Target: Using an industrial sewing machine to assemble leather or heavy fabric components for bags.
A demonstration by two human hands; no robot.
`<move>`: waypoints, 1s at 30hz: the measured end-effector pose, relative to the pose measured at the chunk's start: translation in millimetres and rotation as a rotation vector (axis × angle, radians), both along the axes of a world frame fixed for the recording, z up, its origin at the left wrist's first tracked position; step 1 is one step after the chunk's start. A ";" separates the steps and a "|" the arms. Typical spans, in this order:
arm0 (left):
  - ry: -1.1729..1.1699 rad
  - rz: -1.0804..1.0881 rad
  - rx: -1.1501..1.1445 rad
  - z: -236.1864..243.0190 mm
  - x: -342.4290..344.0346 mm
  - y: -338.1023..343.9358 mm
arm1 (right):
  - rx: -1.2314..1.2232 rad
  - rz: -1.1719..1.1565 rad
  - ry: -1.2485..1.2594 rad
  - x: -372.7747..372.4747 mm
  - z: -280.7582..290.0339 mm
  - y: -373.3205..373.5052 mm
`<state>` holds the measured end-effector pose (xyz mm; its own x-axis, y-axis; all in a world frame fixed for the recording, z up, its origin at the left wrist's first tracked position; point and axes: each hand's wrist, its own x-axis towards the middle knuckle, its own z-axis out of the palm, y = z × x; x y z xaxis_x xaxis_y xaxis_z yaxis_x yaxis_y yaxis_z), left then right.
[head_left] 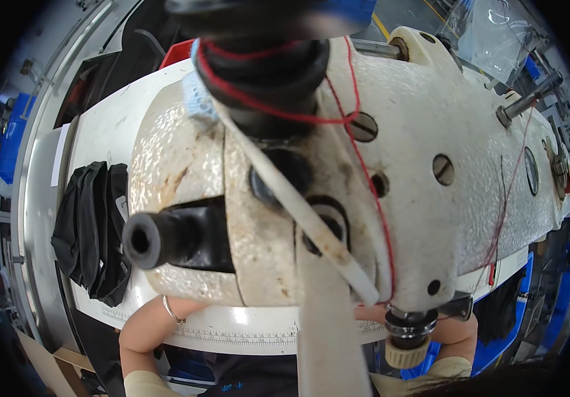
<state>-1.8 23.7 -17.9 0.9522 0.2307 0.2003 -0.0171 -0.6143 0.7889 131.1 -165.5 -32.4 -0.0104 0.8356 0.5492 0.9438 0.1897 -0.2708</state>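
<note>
A white sewing machine head (417,205) fills most of the view, with red thread, a pale blue cloth scrap (198,99) and a white strip (305,218) on it. My left hand (192,304) reaches under the machine's left end, a metal bangle at the wrist. My right hand (369,312) is largely behind the machine, near the knurled knob (407,351). The fingers of both hands, and anything they hold, are hidden. Both forearms rest around the front edge of the white table (245,339), which has a printed scale.
Folded black fabric pieces (83,228) lie on the table at left. A red container (176,53) is behind the machine. Blue bins (14,139) stand at far left, a blue crate (516,317) with dark material at lower right, and clear plastic (490,40) at the back right.
</note>
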 end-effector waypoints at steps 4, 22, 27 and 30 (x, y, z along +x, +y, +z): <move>0.013 0.186 -0.072 16.7 -6.0 -4.1 | 0.115 0.158 -0.123 3.8 2.3 6.3; -0.211 -0.167 0.723 13.8 -0.3 -5.7 | 0.154 0.152 -0.024 3.2 -11.0 14.1; -0.099 -0.191 0.655 25.0 -3.1 -7.7 | -0.099 0.023 0.166 7.8 11.2 -5.0; -0.052 -0.192 0.638 31.6 -5.1 -10.7 | -0.261 -0.052 0.418 8.0 23.4 -6.6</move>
<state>-6.9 13.0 13.7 0.9500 -0.1203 0.2881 -0.2004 -0.9425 0.2674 139.1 -172.2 -9.0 0.2113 0.9394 0.2698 0.7504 0.0210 -0.6607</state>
